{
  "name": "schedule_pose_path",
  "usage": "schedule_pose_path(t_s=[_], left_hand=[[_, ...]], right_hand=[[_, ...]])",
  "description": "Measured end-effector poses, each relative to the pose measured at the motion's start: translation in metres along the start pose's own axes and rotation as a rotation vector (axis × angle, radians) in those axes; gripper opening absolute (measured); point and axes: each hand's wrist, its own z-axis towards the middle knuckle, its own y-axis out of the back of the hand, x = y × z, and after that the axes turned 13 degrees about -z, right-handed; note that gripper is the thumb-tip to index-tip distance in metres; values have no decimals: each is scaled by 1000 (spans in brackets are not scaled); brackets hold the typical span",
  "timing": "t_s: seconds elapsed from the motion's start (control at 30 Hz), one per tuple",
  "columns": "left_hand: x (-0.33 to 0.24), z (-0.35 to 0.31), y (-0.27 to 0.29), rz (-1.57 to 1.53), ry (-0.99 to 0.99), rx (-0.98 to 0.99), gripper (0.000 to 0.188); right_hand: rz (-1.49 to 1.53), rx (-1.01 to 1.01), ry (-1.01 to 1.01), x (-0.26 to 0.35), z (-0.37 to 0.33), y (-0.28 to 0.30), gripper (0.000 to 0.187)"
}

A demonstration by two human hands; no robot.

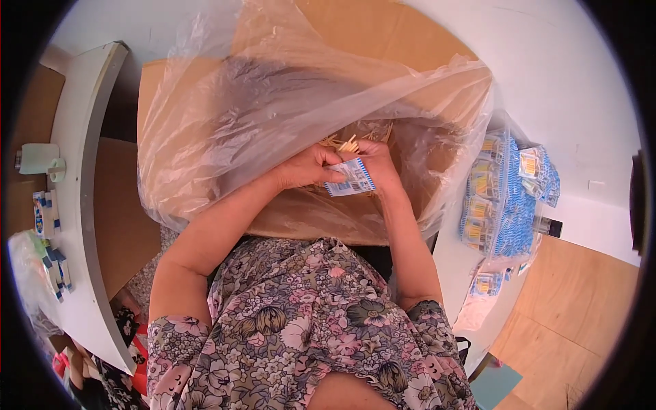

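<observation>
Both hands are working inside a box [355,225] lined with a clear bag [225,123]. The left hand [311,167] is curling its fingers and pinching the left edge of a small blue-and-white packet [352,178]. The right hand [379,164] is gripping the packet's right side, with thin wooden sticks [348,145] poking out just above the fingers; whether it is also holding them cannot be told. The packet is sitting between the hands, above the box's near wall. A bagged stack of similar packets [502,198] is lying on the white surface [594,102] just right of the box. More packets [51,266] are lying on the left surface.
</observation>
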Motion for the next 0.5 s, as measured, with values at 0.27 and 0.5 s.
schedule_pose_path(t_s=[0.27, 0.5], left_hand=[[4, -1, 0, 218, -78, -57, 15], [1, -2, -5, 325, -43, -28, 13]], right_hand=[[-310, -180, 378, -6, -6, -2, 20], [-520, -102, 539, -1, -8, -2, 33]])
